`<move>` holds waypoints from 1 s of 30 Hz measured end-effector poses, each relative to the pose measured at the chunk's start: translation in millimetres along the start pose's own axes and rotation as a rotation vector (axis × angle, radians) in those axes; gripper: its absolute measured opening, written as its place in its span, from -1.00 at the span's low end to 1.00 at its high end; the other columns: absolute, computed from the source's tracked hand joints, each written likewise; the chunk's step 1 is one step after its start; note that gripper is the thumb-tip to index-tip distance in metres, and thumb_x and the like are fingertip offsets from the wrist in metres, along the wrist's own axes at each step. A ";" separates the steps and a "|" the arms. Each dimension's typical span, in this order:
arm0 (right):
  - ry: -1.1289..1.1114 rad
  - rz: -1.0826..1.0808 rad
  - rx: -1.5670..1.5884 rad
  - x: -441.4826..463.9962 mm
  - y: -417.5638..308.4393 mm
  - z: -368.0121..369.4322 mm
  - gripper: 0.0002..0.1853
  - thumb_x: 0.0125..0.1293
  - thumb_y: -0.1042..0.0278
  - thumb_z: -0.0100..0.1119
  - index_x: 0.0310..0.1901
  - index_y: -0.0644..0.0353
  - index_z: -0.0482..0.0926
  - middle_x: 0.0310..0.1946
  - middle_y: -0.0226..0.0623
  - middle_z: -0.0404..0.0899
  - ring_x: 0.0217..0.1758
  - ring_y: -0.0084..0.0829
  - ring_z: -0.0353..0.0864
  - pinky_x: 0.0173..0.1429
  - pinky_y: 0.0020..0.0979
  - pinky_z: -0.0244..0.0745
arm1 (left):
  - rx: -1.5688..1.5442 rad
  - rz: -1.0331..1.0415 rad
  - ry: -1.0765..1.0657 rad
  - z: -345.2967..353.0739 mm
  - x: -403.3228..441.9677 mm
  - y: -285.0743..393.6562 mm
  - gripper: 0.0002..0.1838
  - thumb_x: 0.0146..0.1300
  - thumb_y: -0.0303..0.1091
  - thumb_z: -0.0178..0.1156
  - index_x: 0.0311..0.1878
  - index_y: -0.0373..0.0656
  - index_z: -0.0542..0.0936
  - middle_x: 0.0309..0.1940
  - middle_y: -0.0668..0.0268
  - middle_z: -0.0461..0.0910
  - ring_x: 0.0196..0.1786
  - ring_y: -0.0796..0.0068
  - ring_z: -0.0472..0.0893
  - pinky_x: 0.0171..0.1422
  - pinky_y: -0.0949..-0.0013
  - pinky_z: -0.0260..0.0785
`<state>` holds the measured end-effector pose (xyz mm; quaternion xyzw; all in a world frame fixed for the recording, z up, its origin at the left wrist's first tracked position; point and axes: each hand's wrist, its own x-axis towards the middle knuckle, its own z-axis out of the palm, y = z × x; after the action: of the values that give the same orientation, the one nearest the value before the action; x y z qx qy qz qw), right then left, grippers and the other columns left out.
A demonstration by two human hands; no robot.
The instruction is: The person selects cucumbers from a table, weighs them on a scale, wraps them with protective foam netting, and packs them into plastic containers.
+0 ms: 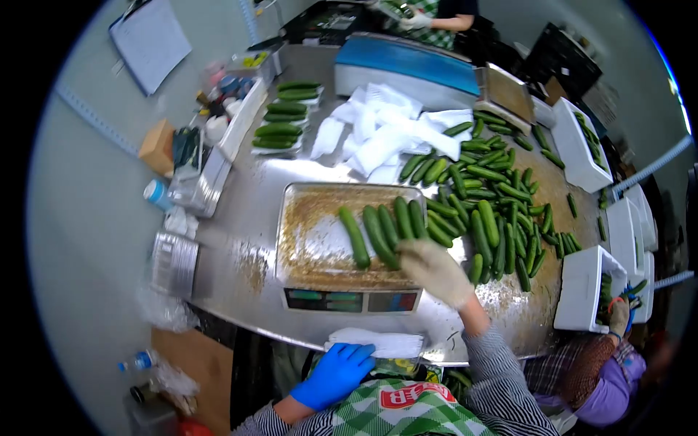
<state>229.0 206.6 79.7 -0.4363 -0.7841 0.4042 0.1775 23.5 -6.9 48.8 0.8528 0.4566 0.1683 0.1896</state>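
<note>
My left hand [336, 375], in a blue glove, lies at the table's near edge. Its fingers are stretched out over the left end of a folded white pad [385, 343]; the thumb is hidden. My right hand [438, 273], in a whitish glove, is over the right side of a weighing scale [311, 272]. Its fingertips are at the lower ends of the cucumbers [377, 234] on the pan. Motion blur hides whether they grip one. Several cucumbers lie side by side on the right half of the stained metal pan.
A large heap of cucumbers [502, 196] spreads right of the scale. White pads [385, 131] pile up behind it. Packed cucumber trays [277, 136] stand back left. White bins [578, 291] line the right edge, where a co-worker's hand [619, 315] reaches in. Another person [436, 22] stands opposite.
</note>
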 end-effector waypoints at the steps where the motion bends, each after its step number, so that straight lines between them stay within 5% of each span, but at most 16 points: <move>1: -0.207 -0.065 -0.036 -19.7 -16.7 10.0 -0.52 0.43 0.08 0.03 0.22 0.24 0.51 0.07 0.12 0.58 0.11 0.01 0.61 0.23 -0.19 0.52 | -0.022 -0.001 -0.001 -2.2 0.0 1.4 -0.77 0.18 -0.32 0.13 -0.09 -0.07 0.55 0.11 0.25 0.55 0.05 0.31 0.55 0.12 0.21 0.35; 4: -0.624 -0.137 -0.014 -82.8 -6.5 70.8 -0.51 0.45 0.09 -0.03 0.26 0.25 0.45 0.06 0.14 0.59 0.09 0.05 0.62 0.23 -0.14 0.51 | -0.096 -0.006 -0.120 -1.7 -6.4 6.5 -0.72 0.20 -0.30 0.13 -0.02 -0.07 0.56 0.05 0.24 0.54 0.13 0.20 0.53 0.19 0.18 0.37; 7: -0.763 0.183 -0.020 -102.6 -26.2 81.7 -0.54 0.44 0.15 -0.02 0.24 0.26 0.46 0.01 0.16 0.61 0.04 0.08 0.63 0.18 -0.12 0.52 | -0.134 0.123 -0.085 14.1 -17.7 6.8 -0.76 0.20 -0.30 0.12 -0.07 -0.07 0.56 0.02 0.23 0.53 0.11 0.18 0.53 0.21 0.18 0.35; 11: -0.419 0.159 0.124 -115.1 -25.3 102.5 -0.59 0.40 0.21 0.06 0.21 0.20 0.47 -0.07 0.14 0.64 -0.03 0.07 0.66 0.05 -0.11 0.56 | -0.106 0.219 -0.096 -1.3 -15.3 4.0 -0.78 0.18 -0.30 0.11 -0.10 -0.07 0.55 -0.01 0.24 0.53 0.09 0.21 0.53 0.22 0.17 0.33; 15: -0.326 0.131 -0.260 -116.4 4.6 106.7 -0.60 0.42 0.11 0.07 0.18 0.10 0.48 -0.20 0.00 0.68 -0.19 -0.01 0.70 -0.18 -0.07 0.61 | -0.138 0.250 -0.106 -4.1 -36.4 2.7 -0.74 0.18 -0.30 0.15 -0.05 -0.06 0.58 -0.05 0.25 0.56 0.00 0.22 0.56 0.12 0.20 0.38; 21: -0.385 -0.006 -0.230 -106.9 7.8 121.1 -0.61 0.43 0.10 0.06 0.19 0.10 0.46 -0.25 0.02 0.66 -0.21 0.01 0.69 -0.18 -0.06 0.59 | -0.266 0.089 -0.088 -14.0 -46.8 -8.9 -0.62 0.28 -0.24 0.19 0.14 -0.11 0.58 -0.04 0.23 0.60 -0.05 0.20 0.59 0.05 0.20 0.43; 26: 0.170 0.157 -0.380 -36.9 -14.1 81.1 -0.64 0.34 0.27 0.17 0.13 0.12 0.49 -0.25 0.00 0.60 -0.27 0.04 0.65 -0.12 -0.03 0.57 | -0.336 -0.005 -0.044 -13.5 -63.7 -27.9 -0.58 0.29 -0.18 0.26 0.17 -0.11 0.58 -0.08 0.24 0.64 -0.02 0.19 0.59 0.10 0.17 0.42; 28: 0.580 0.002 -0.661 -1.7 -13.2 51.7 -0.62 0.30 0.33 0.20 0.12 0.20 0.48 -0.12 0.05 0.58 -0.20 0.00 0.63 -0.05 -0.04 0.56 | -0.341 -0.007 -0.053 -19.4 -65.7 -34.1 -0.59 0.27 -0.20 0.27 0.16 -0.09 0.59 -0.08 0.25 0.64 -0.02 0.22 0.60 0.10 0.18 0.41; 30: 0.494 0.102 -0.830 26.0 18.1 41.6 -0.60 0.30 0.32 0.18 0.13 0.28 0.46 -0.06 0.08 0.55 -0.09 0.01 0.61 0.03 -0.03 0.51 | -0.331 -0.005 -0.072 -27.8 -67.0 -41.0 -0.60 0.27 -0.21 0.28 0.15 -0.09 0.59 -0.08 0.26 0.64 -0.02 0.23 0.60 0.10 0.20 0.40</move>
<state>198.1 213.6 38.1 -0.5909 -0.7912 -0.0499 0.1492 -53.8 -37.6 45.9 0.8142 0.4179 0.2101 0.3439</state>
